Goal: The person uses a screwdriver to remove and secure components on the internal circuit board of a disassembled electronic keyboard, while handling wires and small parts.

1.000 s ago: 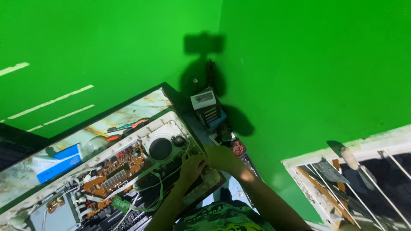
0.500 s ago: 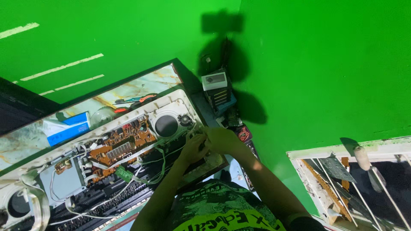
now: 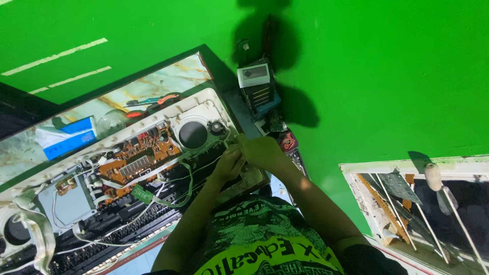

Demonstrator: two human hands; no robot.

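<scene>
Both hands crowd open keyboard casing corner.

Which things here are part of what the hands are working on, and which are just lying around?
In hand: left hand, right hand, opened white casing, orange circuit board, round speaker, white wires.

Lying about: blue box, small meter, screwdriver.

My left hand and right hand rest on the matt off-white plastic casing of an opened keyboard, beside its orange-brown circuit board with dull metal parts and smooth plastic-coated wires. The tabletop beneath looks like glossy marbled stone. The wall is matt green paint, and my shirt is printed cloth.
</scene>
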